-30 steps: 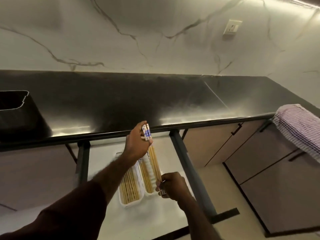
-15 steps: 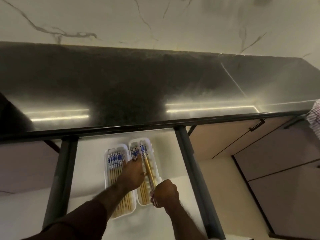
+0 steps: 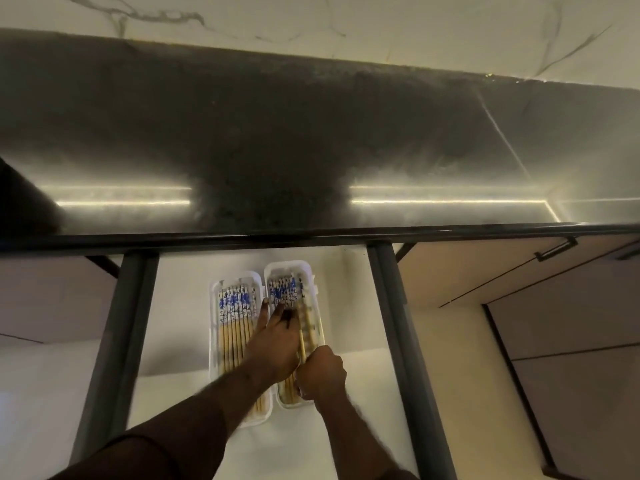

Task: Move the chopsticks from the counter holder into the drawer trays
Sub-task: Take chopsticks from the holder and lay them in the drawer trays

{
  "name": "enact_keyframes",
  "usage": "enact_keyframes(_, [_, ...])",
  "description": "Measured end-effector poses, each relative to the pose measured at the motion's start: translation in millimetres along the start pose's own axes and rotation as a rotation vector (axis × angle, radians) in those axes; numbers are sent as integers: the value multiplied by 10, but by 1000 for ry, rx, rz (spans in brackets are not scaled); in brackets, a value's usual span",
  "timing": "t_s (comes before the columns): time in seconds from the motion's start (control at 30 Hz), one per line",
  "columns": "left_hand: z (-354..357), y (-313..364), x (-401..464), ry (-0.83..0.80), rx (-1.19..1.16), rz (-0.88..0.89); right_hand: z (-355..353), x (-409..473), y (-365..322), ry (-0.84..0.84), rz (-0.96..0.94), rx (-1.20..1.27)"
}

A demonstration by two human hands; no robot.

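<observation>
The open drawer [image 3: 180,341] carries two white trays side by side — the left tray [image 3: 214,341] full, the right tray [image 3: 313,296] filling. The left hand [image 3: 277,344] lies flat, fingers straight, pressing the chopsticks [image 3: 284,292] down; the right hand [image 3: 320,374] pinches their near ends. Best to square the ends against the tray's near wall — then let go.

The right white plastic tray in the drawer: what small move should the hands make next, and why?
Probably let go and draw back. The left hand lies with straight fingers on the blue-patterned bamboo chopsticks in the right white plastic tray, and the right hand is curled at their near ends. They already lie inside the tray, parallel to those in the left white tray.
</observation>
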State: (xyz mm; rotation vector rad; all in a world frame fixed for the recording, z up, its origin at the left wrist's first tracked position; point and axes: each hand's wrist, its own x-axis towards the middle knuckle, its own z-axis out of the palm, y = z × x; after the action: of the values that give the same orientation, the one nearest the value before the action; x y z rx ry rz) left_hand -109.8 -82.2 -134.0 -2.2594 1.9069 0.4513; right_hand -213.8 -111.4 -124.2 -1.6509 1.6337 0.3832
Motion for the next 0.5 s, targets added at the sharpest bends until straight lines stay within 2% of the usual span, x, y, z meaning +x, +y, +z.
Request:
enact_keyframes(0.27, [11,23,56,-56,111,72,115,-6,-24,56,-61,-156])
enact_keyframes(0.5, [-18,24,107,-66,198,77,202,-68,-45,129,-98,-201])
